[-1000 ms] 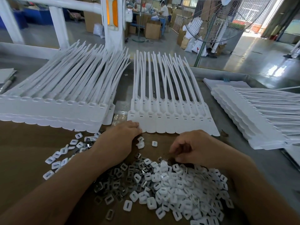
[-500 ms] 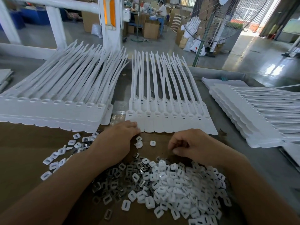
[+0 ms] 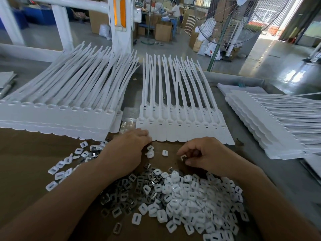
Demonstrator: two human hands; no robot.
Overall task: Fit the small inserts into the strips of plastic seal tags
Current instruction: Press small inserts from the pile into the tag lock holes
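Left hand [image 3: 128, 150] presses flat-fingered on the strip of tags [image 3: 182, 131] to steady it; right hand [image 3: 206, 153] pinches one insert [image 3: 183, 157], best turned square before seating.

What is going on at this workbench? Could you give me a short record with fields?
activity: fitting small inserts into strips of seal tags
left hand: fingers lie flat on the near edge of the middle strip
right hand: pinches one insert at the pile's far edge
pile of inserts: loose on the brown cardboard, between the forearms
other strips: a stack at left, a stack at right
background: a large fan stands beyond the table
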